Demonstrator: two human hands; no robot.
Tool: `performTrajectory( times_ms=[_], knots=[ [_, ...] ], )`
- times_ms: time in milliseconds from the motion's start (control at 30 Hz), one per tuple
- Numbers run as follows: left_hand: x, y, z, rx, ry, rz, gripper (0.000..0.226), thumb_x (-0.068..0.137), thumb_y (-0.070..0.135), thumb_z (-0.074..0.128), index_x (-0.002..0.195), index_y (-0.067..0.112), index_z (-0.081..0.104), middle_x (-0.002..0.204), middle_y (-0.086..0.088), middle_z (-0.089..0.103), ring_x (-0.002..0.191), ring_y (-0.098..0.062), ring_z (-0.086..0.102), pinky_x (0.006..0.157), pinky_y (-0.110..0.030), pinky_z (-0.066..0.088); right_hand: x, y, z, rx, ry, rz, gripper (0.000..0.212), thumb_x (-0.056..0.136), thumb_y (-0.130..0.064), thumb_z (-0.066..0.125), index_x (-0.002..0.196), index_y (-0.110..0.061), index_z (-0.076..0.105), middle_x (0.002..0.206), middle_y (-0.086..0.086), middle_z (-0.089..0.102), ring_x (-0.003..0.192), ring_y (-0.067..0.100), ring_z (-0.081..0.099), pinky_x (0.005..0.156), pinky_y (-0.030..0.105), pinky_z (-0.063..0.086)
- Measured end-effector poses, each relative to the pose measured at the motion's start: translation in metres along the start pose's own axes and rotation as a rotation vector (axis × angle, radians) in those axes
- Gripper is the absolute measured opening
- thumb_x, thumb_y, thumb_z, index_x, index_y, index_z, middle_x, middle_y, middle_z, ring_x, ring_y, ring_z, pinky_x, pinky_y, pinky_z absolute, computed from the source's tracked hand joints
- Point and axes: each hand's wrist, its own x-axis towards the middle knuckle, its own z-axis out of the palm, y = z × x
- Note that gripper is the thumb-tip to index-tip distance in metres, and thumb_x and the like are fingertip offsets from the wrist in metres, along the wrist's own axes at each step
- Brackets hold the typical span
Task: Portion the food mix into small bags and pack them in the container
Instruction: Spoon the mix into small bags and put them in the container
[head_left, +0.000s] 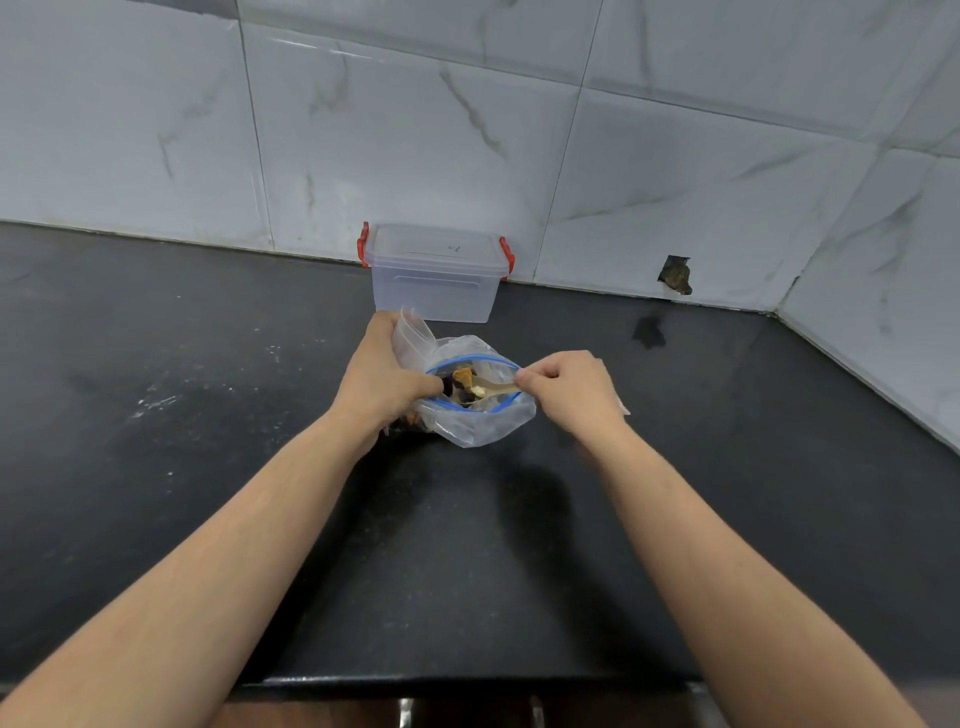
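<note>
A clear zip bag (475, 423) with a blue zip rim stands open on the black counter, holding a brown and orange food mix (464, 382). My left hand (379, 374) grips the bag's left rim together with small clear bags (410, 335) that stick up behind it. My right hand (569, 387) pinches a wooden spoon (496, 388) whose bowl reaches into the bag's mouth. Behind the bag stands a clear plastic container (436, 273) with red clips, its lid on, against the tiled wall.
The black counter (182, 415) has a front edge near the bottom of the view and a corner at the far right. White marble tiles form the wall, with a broken hole (675, 275) at the right. A dark stain (648, 331) lies right of the container.
</note>
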Motion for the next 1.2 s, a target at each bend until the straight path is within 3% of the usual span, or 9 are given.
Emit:
performTrajectory(
  times_ms=[100,167,433,600,867,967,1100,1200],
  knots=[
    [0.000,0.001,-0.001,0.020,-0.016,-0.002,0.076,0.068,-0.001,0.074,0.131,0.021,0.036,0.114,0.002,0.047,0.100,-0.018,0.051,0.075,-0.031,0.047,0.001,0.004,-0.002,0.202,-0.054,0.140,0.022,0.090,-0.015,0.060,0.070,-0.010,0.069,0.062,-0.002,0.056,0.055,0.009,0.045,0.040,0.013,0.033],
    [0.001,0.000,-0.002,0.023,-0.020,-0.005,0.077,0.068,-0.001,0.074,0.131,0.020,0.036,0.115,0.001,0.047,0.101,-0.019,0.051,0.076,-0.031,0.046,-0.001,0.007,-0.005,0.295,-0.088,0.180,0.019,0.090,-0.013,0.061,0.071,-0.011,0.065,0.057,-0.003,0.047,0.048,0.007,0.037,0.032,0.009,0.025],
    [0.003,-0.004,-0.003,0.044,0.003,0.038,0.080,0.067,0.005,0.077,0.132,0.022,0.035,0.125,-0.001,0.049,0.110,-0.020,0.051,0.086,-0.035,0.048,-0.010,0.003,-0.048,0.309,-0.148,0.179,0.019,0.088,-0.018,0.063,0.071,-0.017,0.070,0.051,-0.003,0.044,0.044,0.008,0.029,0.040,0.017,0.019],
    [0.002,-0.003,-0.003,0.058,0.000,0.077,0.082,0.067,0.012,0.081,0.134,0.022,0.035,0.132,-0.002,0.048,0.115,-0.019,0.048,0.091,-0.034,0.045,-0.010,-0.026,-0.068,0.267,-0.168,0.068,0.014,0.088,-0.022,0.064,0.085,-0.013,0.075,0.050,-0.005,0.045,0.045,0.006,0.030,0.038,0.016,0.021],
    [-0.002,0.005,-0.004,0.040,-0.023,0.163,0.077,0.066,0.010,0.080,0.128,0.027,0.038,0.128,0.005,0.048,0.113,-0.015,0.048,0.085,-0.028,0.040,-0.002,-0.064,-0.057,0.221,-0.142,-0.059,0.015,0.087,-0.021,0.065,0.089,-0.010,0.075,0.054,-0.002,0.047,0.045,0.008,0.033,0.034,0.013,0.025],
    [-0.001,0.006,-0.004,0.041,-0.018,0.194,0.073,0.066,0.010,0.079,0.126,0.025,0.040,0.126,0.005,0.051,0.112,-0.015,0.049,0.089,-0.031,0.042,0.000,-0.077,-0.050,0.029,-0.078,-0.206,0.019,0.085,-0.022,0.066,0.084,-0.004,0.074,0.057,0.000,0.053,0.053,0.011,0.044,0.050,0.020,0.037],
    [-0.001,0.006,-0.003,0.018,-0.008,0.229,0.067,0.066,0.010,0.079,0.122,0.022,0.044,0.118,0.003,0.053,0.108,-0.016,0.051,0.085,-0.027,0.041,-0.009,-0.094,-0.036,-0.351,0.045,-0.504,0.015,0.086,-0.027,0.061,0.086,-0.020,0.075,0.080,-0.003,0.070,0.074,0.013,0.059,0.058,0.025,0.039],
    [-0.001,0.006,-0.005,-0.022,0.006,0.207,0.069,0.067,0.011,0.080,0.125,0.022,0.044,0.121,0.004,0.053,0.109,-0.014,0.050,0.084,-0.023,0.040,-0.011,-0.096,-0.039,-0.360,0.128,-0.546,0.015,0.086,-0.027,0.061,0.086,-0.023,0.075,0.078,-0.008,0.069,0.077,0.012,0.062,0.064,0.025,0.042]
  ],
)
